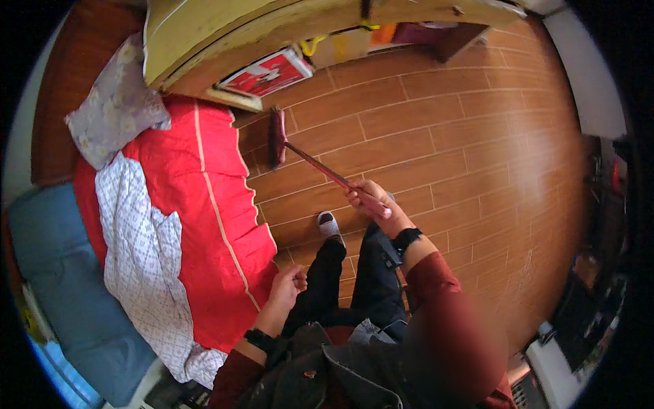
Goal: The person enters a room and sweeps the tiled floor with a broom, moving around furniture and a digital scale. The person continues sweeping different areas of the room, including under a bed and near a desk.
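Fingers of the left hand point(289, 286) curl into a loose fist near the red bedspread point(231, 198). Farther out, the right hand point(368, 198) grasps a broom point(327, 171) by its handle, the reddish head point(278, 138) resting on the brown tiled floor point(402, 146) beside the bedspread's ruffled edge. Beyond stands a yellowish wooden desk point(204, 34).

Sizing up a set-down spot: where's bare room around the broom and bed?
Widest: tiled floor right of the broom and right hand, in front of the wooden furniture. Also bare: the red bed cover, from its ruffled right edge to the patterned blanket. Crowded: the cover's left side, with blanket and pillow.
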Demonstrator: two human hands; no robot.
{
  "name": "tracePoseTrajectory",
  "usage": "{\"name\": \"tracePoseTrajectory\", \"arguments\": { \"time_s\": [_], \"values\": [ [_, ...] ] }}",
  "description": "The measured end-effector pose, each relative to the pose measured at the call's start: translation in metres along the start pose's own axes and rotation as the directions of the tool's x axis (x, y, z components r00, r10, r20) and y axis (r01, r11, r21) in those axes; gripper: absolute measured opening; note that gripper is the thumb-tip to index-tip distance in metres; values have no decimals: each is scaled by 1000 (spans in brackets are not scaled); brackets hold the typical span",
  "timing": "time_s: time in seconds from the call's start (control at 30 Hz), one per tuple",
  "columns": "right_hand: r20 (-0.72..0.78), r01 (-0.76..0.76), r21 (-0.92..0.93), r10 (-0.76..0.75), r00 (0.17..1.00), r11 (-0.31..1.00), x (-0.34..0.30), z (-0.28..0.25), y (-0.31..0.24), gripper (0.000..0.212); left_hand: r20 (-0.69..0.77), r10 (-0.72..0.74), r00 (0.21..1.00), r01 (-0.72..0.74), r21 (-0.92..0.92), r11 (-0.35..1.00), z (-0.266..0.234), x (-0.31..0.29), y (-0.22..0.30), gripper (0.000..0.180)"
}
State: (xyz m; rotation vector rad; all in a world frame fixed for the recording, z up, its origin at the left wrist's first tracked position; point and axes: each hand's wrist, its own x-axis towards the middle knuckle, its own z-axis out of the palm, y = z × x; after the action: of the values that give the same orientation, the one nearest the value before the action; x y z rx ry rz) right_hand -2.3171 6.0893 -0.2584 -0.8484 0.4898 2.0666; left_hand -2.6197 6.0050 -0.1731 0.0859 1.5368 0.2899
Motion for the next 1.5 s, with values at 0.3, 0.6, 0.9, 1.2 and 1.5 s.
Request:
{"name": "tracePoseTrajectory", "arguments": {
  "time_s": [0.3,0.6,0.9,1.2,1.5],
  "values": [
    [-250,419,107,-383,889,902,-279,-105,42,15,163,-19,986,-38,337,941,97,-24,13,13],
    [-588,697,375,-424,688,611,-479,-321,105,7,271,-43,962,-129,585,801,250,-60,-25,12],
    [-850,760,89,-349,395,644,-570,-438,63,8,405,-110,908,-239,715,657,414,-104,-92,10],
    [-811,769,-146,-521,268,623,-604,-376,66,9,409,-191,892,-246,796,553,537,-116,-116,8],
    [-500,766,302,-590,634,567,-619,-330,31,5,418,-305,855,-250,850,464,706,-106,-157,11]
  ]
}}
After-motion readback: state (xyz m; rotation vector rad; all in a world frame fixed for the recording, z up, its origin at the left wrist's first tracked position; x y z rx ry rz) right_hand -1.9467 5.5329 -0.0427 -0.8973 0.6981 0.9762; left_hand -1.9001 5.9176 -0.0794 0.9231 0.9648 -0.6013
